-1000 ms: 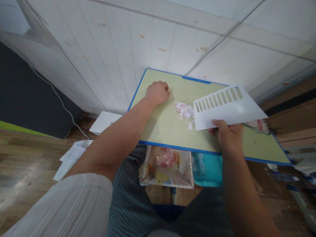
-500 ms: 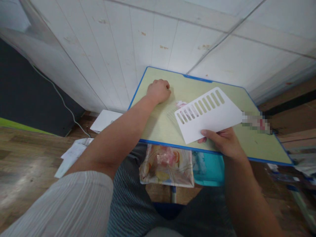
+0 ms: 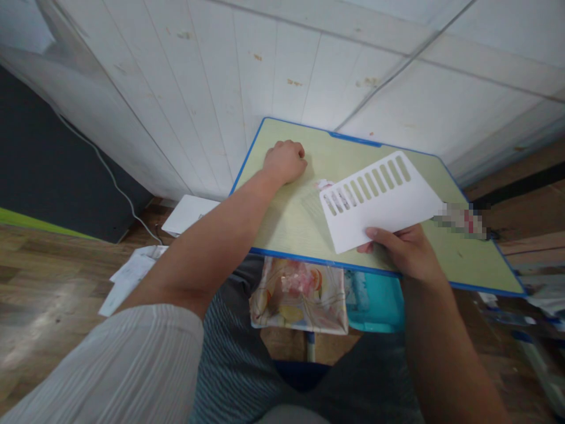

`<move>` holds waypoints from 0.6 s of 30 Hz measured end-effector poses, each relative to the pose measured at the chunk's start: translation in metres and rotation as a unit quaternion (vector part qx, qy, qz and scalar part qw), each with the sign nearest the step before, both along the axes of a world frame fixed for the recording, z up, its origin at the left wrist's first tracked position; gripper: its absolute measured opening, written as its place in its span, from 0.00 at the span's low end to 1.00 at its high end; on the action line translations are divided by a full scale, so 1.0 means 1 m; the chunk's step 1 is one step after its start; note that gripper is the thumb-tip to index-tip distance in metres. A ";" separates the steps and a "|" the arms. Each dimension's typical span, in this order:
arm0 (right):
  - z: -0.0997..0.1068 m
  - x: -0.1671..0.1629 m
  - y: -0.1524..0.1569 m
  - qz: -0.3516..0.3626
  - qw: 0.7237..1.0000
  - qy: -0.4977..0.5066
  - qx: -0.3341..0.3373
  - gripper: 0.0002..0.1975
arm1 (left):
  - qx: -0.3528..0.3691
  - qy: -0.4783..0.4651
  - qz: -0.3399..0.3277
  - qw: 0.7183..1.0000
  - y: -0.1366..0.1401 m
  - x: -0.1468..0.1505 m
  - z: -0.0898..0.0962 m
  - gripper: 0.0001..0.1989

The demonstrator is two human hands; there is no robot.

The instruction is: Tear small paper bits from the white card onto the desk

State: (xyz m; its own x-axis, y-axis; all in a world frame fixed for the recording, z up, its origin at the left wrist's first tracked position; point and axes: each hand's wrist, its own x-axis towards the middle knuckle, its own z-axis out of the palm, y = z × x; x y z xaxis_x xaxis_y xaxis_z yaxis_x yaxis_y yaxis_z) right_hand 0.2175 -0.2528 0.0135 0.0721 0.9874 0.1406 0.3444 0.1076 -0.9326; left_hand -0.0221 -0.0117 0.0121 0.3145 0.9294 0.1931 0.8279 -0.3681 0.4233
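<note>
My right hand pinches the lower edge of a white card with a row of slots, thumb on top. The card is tilted above the pale yellow tabletop, which has a blue rim. My left hand rests on the tabletop's far left part, its fingers curled in; whether anything is inside them is hidden. A small pinkish-white piece lies on the table just behind the card's left corner, mostly covered. Striped shadow from the slots falls on the table left of the card.
A blurred-out item lies at the table's right end. Below the front edge are a patterned tray and a turquoise tray. A white box and papers sit at the left. A white plank wall stands behind.
The slotted card in my right hand has shifted slightly right and up. My left hand stays in nearly the same place.
</note>
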 end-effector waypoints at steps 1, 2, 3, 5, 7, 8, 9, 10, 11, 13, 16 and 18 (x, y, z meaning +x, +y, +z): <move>-0.002 0.001 0.002 -0.023 1.000 0.012 0.014 0.26 | 0.001 -0.001 -0.001 1.000 0.000 0.000 0.000 0.19; -0.003 0.002 0.004 -0.047 0.998 0.025 0.031 0.26 | 0.001 -0.002 -0.001 1.000 0.000 0.000 0.000 0.19; -0.004 0.002 0.005 -0.067 0.996 0.034 0.048 0.25 | 0.001 -0.003 -0.002 1.000 0.000 0.000 0.000 0.19; -0.005 0.002 0.005 -0.070 0.995 0.032 0.060 0.24 | -0.001 -0.005 -0.002 1.000 0.000 0.000 0.000 0.19; -0.004 0.001 0.003 -0.032 0.999 0.008 0.034 0.24 | -0.005 -0.005 0.001 1.000 -0.001 0.000 0.000 0.19; -0.003 0.000 0.001 -0.010 1.000 -0.004 0.015 0.24 | -0.005 -0.003 0.002 1.000 -0.001 0.000 0.001 0.19; -0.001 0.000 -0.001 0.008 1.000 -0.011 0.000 0.25 | -0.005 -0.002 0.003 1.000 -0.001 0.000 0.001 0.19; 0.000 0.000 -0.003 0.019 1.000 -0.012 -0.009 0.25 | -0.003 -0.001 0.003 1.000 -0.001 0.000 0.001 0.20; 0.001 0.000 -0.005 0.025 1.000 -0.008 -0.012 0.26 | -0.001 0.000 0.003 1.000 -0.001 0.000 0.001 0.20; 0.003 0.000 -0.007 0.025 1.000 0.000 -0.006 0.28 | 0.000 -0.002 0.002 1.000 -0.001 0.000 0.001 0.20; 0.003 0.002 -0.006 0.020 1.000 -0.006 0.000 0.30 | -0.004 -0.004 0.003 1.000 -0.001 0.000 0.000 0.19; 0.001 0.003 -0.003 0.012 1.000 -0.015 0.005 0.31 | -0.005 -0.003 0.004 1.000 -0.001 0.000 0.001 0.19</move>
